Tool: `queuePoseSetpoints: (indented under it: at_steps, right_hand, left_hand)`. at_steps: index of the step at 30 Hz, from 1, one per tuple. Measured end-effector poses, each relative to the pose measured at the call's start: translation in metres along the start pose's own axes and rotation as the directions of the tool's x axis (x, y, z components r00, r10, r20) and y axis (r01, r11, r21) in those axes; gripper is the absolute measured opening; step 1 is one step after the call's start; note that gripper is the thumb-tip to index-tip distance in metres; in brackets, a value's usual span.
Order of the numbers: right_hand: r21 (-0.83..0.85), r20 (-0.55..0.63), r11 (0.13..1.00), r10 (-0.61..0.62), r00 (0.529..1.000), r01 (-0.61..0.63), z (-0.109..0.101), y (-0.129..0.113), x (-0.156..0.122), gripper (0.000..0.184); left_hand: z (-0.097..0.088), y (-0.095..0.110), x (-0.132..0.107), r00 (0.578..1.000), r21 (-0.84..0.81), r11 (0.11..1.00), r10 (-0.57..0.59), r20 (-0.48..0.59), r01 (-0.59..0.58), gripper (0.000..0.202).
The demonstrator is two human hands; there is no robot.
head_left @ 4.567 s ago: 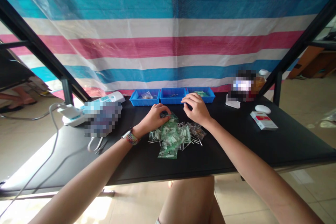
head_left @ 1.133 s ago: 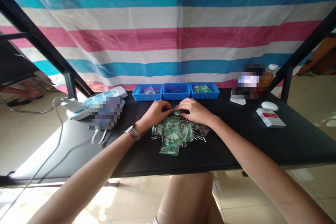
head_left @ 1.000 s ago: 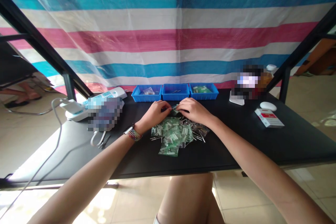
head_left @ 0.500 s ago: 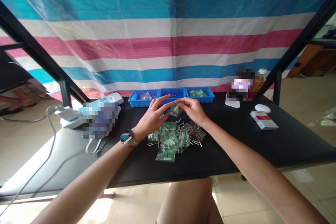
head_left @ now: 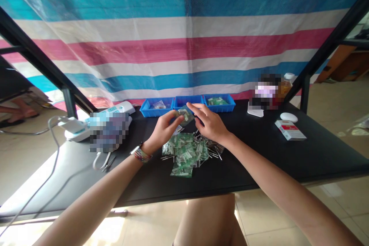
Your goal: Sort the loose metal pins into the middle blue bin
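My left hand [head_left: 167, 125] is closed on the edge of a small clear plastic bag [head_left: 186, 115] with pale parts in it, held up over the table. My right hand [head_left: 211, 123] is just right of the bag, its fingers stretched out and apart. Its fingertips lie close to the bag; whether they touch it I cannot tell. Below both hands lies a pile of small green-tinted plastic bags [head_left: 184, 155]. Thin metal pins [head_left: 215, 154] stick out at the pile's right side.
Three joined blue bins [head_left: 157, 113] stand behind my hands; the right one holds green bags [head_left: 216, 101]. At left are a power strip [head_left: 115, 109] and a cable [head_left: 57, 161]. A red-white box [head_left: 290, 130], a white oval object [head_left: 288, 117] and a bottle [head_left: 286, 82] are at right.
The bag has passed from my right fingers into my left hand. My right fingers have opened and spread, and my left wrist has turned.
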State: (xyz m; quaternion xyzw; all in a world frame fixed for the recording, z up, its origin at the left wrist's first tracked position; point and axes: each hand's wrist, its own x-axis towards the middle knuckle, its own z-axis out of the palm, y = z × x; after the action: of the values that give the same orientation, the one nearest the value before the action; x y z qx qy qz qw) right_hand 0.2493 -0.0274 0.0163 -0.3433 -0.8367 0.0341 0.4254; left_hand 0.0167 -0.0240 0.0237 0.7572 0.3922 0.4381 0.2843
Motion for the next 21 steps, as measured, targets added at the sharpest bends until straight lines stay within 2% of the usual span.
queuePoseSetpoints:
  at_steps: [3,6,9,11,13,14,16,18,19,21]
  right_hand:
    - [-0.088,0.019,0.987,-0.130,0.991,0.131,-0.003,-0.003,0.001,0.065]
    - [-0.061,-0.009,0.982,-0.181,0.983,0.180,-0.003,-0.009,0.002,0.053]
    - [0.054,-0.053,0.993,-0.106,0.993,0.109,0.002,-0.012,0.003,0.032]
    - [0.204,-0.096,0.978,0.060,0.994,-0.040,0.008,-0.010,0.004,0.022]
    - [0.430,-0.053,0.869,0.293,0.955,-0.243,0.014,-0.007,0.006,0.023]
    - [0.543,0.019,0.767,0.396,0.918,-0.342,0.017,-0.005,0.007,0.025]
    - [0.694,0.208,0.522,0.515,0.832,-0.497,0.018,-0.002,0.009,0.031]
    - [0.747,0.352,0.335,0.532,0.770,-0.574,0.017,-0.002,0.011,0.036]
    - [0.757,0.401,0.275,0.520,0.754,-0.593,0.016,-0.003,0.011,0.038]
    - [0.766,0.461,0.209,0.481,0.746,-0.608,0.014,-0.006,0.012,0.041]
  left_hand:
    - [-0.002,0.003,0.001,0.987,-0.186,0.973,-0.120,0.103,0.137,0.044]
    - [-0.001,0.003,0.002,0.970,-0.275,0.939,-0.158,0.185,0.206,0.045]
    - [-0.001,0.000,0.002,0.980,-0.406,0.900,-0.094,0.177,0.160,0.053]
    - [-0.002,0.000,0.002,0.993,-0.411,0.909,-0.024,0.112,0.068,0.052]
    - [-0.004,0.002,0.003,0.998,-0.227,0.972,0.068,0.018,-0.062,0.040]
    - [-0.005,0.003,0.003,0.990,-0.079,0.987,0.138,-0.016,-0.139,0.035]
    - [-0.008,0.006,0.002,0.956,0.214,0.935,0.292,-0.015,-0.282,0.035]
    - [-0.010,0.007,0.003,0.917,0.382,0.841,0.396,0.050,-0.384,0.040]
    - [-0.011,0.007,0.003,0.903,0.416,0.808,0.421,0.087,-0.417,0.041]
    - [-0.011,0.005,0.003,0.885,0.431,0.777,0.440,0.151,-0.459,0.041]
